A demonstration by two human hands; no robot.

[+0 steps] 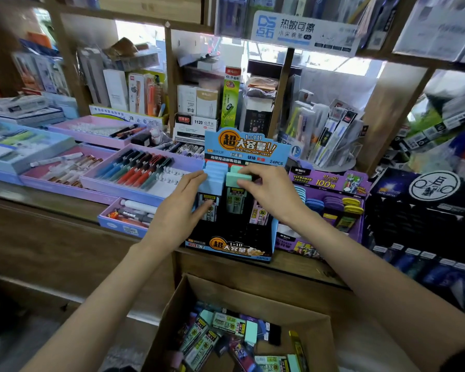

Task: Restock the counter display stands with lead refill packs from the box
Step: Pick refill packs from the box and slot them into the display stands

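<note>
On the wooden counter: one blue display stand, upright, part-filled with lead refill packs. Left column: blue-capped packs. The left hand lies against their side, fingers straight and thumb on the front pack. Middle column: mint-capped pack, upright at the front, its cap pinched by the curled fingers of the right hand. Below the counter: open cardboard box holding loose packs. Just beside the stand, right: purple display stand.

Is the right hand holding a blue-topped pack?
No, the right hand pinches a green-topped pack in the stand; the blue-topped packs are beside the left hand.
</note>
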